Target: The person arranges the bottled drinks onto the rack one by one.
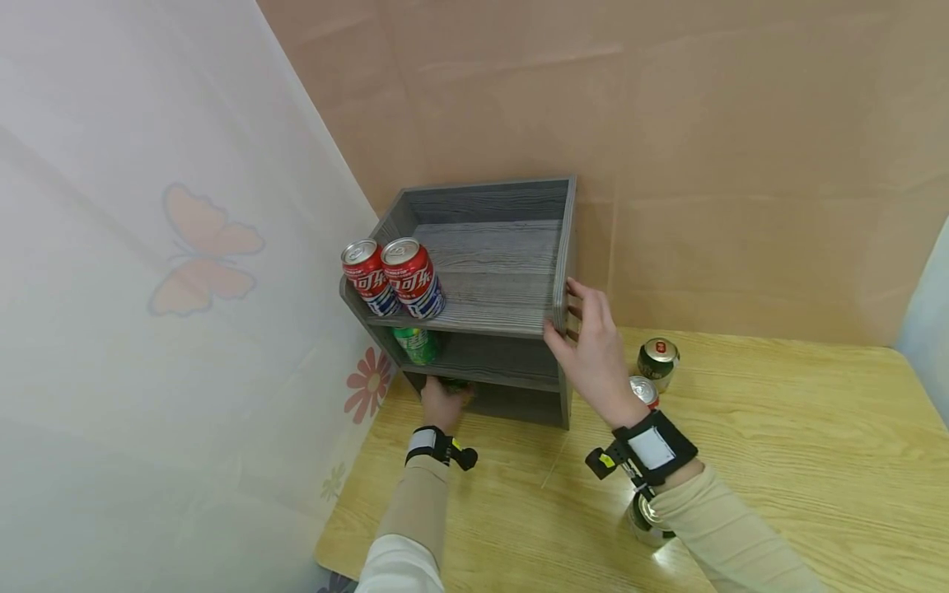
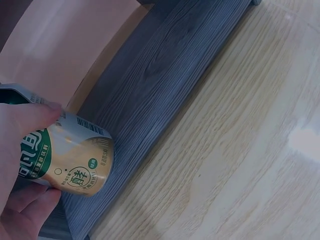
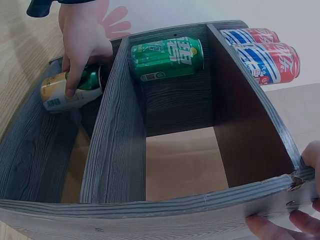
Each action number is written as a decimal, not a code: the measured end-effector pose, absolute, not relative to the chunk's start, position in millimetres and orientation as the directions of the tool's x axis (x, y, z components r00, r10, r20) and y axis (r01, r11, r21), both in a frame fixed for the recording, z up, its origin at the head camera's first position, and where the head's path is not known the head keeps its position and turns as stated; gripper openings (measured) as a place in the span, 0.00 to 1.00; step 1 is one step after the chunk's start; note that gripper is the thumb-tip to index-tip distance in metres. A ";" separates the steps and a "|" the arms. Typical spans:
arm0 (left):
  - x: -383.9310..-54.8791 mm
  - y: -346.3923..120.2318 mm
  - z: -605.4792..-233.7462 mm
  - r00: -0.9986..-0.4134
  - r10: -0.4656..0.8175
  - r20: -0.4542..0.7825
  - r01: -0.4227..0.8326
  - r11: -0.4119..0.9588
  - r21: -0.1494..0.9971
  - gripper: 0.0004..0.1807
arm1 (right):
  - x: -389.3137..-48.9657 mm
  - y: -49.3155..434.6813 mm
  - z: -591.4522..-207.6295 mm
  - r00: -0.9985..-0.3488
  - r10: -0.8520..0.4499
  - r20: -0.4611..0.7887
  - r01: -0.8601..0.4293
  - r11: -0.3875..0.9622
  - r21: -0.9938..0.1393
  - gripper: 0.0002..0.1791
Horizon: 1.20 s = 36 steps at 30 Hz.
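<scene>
On the near part of the wooden table (image 1: 519, 527), a gold-and-dark can (image 1: 647, 525) sits partly hidden by the right forearm, seemingly one of those left to shelve. Farther in, the person's left hand (image 1: 442, 403) pinches a gold-and-white drink can (image 2: 75, 155), thumb on one side and fingers on the other, inside the lowest tier's left end. The can is roughly upright; whether its base touches the board cannot be told, so this placement looks nearly done. The right hand (image 1: 596, 354) grips the grey wooden shelf unit (image 1: 489, 272) at its right rim, thumb and fingers on opposite sides. Just beyond that wrist stand a red can (image 1: 645, 394) and a dark green can (image 1: 656, 364), both apparently waiting. On the shelf unit, the green Sprite can (image 3: 167, 59) occupies the middle tier's left end, and two red-and-blue cola cans (image 1: 413, 280) stand on top; those three look finished.
</scene>
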<state>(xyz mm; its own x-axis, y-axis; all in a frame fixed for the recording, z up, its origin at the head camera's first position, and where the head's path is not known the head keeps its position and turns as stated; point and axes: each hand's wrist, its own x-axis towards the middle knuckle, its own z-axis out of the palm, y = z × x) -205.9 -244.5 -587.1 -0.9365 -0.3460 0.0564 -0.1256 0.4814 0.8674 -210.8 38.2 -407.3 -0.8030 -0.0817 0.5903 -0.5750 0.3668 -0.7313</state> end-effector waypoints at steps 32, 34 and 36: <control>-208.2 -265.9 -580.7 -0.887 -0.458 0.052 -0.195 0.476 0.857 0.44 | -211.1 37.8 -408.5 -0.800 -0.092 0.593 -0.580 0.374 -0.724 0.35; -208.9 -267.3 -582.2 -0.887 -0.457 0.057 -0.197 0.488 0.850 0.44 | -211.4 38.0 -408.8 -0.798 -0.092 0.596 -0.582 0.374 -0.722 0.35; -208.8 -268.1 -584.1 -0.886 -0.459 0.063 -0.196 0.495 0.847 0.44 | -211.3 38.1 -408.9 -0.798 -0.090 0.596 -0.582 0.374 -0.722 0.35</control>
<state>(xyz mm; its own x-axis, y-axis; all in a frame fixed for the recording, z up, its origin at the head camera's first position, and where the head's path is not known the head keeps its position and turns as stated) -208.8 -268.1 -584.1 -0.8862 -0.4590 0.0633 -0.1957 0.4946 0.8468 -211.3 38.1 -408.9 -0.7981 -0.0905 0.5957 -0.5817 0.3740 -0.7224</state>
